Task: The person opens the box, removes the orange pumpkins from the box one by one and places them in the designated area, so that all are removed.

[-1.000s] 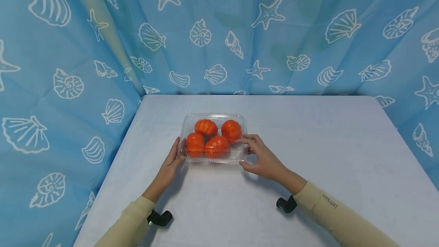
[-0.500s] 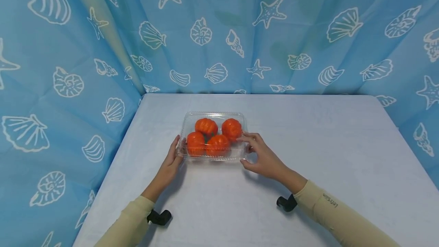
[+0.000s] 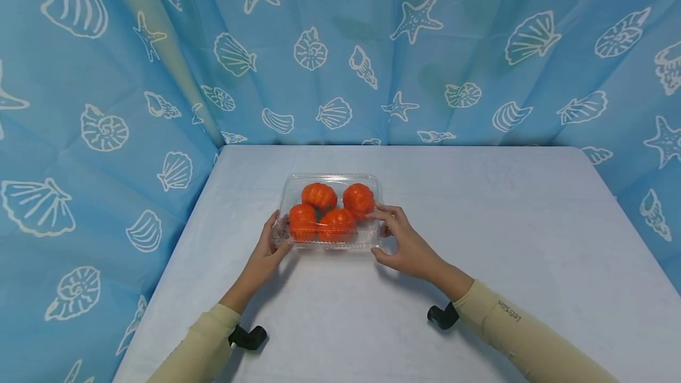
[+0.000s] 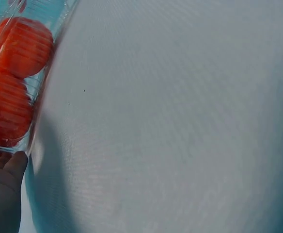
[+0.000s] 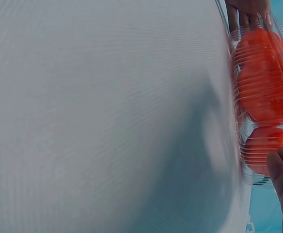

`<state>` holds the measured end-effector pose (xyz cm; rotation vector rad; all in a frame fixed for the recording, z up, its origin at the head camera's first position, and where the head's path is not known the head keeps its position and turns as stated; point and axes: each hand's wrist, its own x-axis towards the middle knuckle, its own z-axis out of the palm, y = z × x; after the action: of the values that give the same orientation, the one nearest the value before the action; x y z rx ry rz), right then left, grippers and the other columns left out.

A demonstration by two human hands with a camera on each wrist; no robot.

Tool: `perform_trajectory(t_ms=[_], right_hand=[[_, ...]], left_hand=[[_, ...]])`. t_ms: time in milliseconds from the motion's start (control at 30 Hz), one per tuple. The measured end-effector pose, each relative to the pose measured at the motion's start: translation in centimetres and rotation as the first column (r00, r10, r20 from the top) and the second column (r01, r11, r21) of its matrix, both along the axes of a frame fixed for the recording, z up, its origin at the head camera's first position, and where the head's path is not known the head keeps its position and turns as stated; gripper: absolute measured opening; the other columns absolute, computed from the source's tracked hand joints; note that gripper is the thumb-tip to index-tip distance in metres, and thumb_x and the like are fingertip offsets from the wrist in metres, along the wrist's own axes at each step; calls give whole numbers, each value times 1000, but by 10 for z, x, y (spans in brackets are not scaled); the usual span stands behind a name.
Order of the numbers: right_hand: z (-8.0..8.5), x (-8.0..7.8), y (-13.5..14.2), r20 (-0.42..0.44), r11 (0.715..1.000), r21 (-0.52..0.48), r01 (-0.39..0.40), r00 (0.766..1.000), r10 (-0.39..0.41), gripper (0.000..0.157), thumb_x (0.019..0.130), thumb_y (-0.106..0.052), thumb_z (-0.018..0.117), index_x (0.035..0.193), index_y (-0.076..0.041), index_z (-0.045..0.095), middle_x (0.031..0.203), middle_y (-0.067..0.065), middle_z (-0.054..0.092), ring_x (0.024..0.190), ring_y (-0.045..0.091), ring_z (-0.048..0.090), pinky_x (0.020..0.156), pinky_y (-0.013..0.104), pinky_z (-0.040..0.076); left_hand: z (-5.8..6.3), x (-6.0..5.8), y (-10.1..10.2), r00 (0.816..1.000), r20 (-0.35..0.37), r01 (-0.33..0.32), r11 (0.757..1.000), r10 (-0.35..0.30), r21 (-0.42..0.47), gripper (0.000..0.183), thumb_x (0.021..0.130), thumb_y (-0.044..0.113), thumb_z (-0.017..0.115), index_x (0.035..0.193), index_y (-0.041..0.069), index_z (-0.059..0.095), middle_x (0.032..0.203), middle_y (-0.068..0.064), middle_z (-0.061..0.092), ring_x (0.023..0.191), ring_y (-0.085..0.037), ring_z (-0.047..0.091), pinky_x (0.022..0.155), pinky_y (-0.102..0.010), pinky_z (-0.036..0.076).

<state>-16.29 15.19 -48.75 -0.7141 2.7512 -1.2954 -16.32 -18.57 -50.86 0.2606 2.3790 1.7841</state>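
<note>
Plastic box (image 3: 333, 179), far and left of centre in the head view, holds four orange fruits (image 3: 337, 225); left hand (image 3: 268, 254) and right hand (image 3: 408, 248) grasp its ends. Left wrist: thumb (image 4: 17, 164) at its corner. Right wrist: fruits behind ribbing (image 5: 244, 127).

Container (image 3: 364, 235) shared, head view farthest

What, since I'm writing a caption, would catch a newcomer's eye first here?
Four orange-red, tomato-like fruits stand out inside a clear plastic container, left of the middle of the white table. The left hand and right hand hold its opposite ends. Behind hangs a shell-patterned blue curtain.
</note>
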Motion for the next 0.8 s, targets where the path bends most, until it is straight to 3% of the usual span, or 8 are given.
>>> perform_trajectory(t_ms=[233,533,800], right_hand=[[-2,-1,-1,-41,1000,-18,-11,999,10,65,85,-15,79,144,-21,51,156,12,30,112,24,60,94,43,57],[-4,-1,-5,-51,1000,2,24,998,-24,59,85,-19,81,138,-20,55,156,12,31,90,14,56,78,31,58],[-4,-3,-6,-83,997,55,51,995,-46,54,86,-25,81,135,-22,58,152,10,38,94,15,57,80,29,58]], left_hand=[[-1,-1,1,1000,-9,4,1000,-4,18,79,105,18,58,164,14,6,169,-19,10,153,-39,15,115,-62,31],[-2,-2,0,1000,2,14,1000,-14,22,79,105,15,57,164,15,4,169,-18,9,154,-39,13,118,-61,25],[-2,-2,0,1000,15,22,999,-23,30,78,105,11,55,164,16,4,169,-18,12,153,-37,17,119,-58,24]])
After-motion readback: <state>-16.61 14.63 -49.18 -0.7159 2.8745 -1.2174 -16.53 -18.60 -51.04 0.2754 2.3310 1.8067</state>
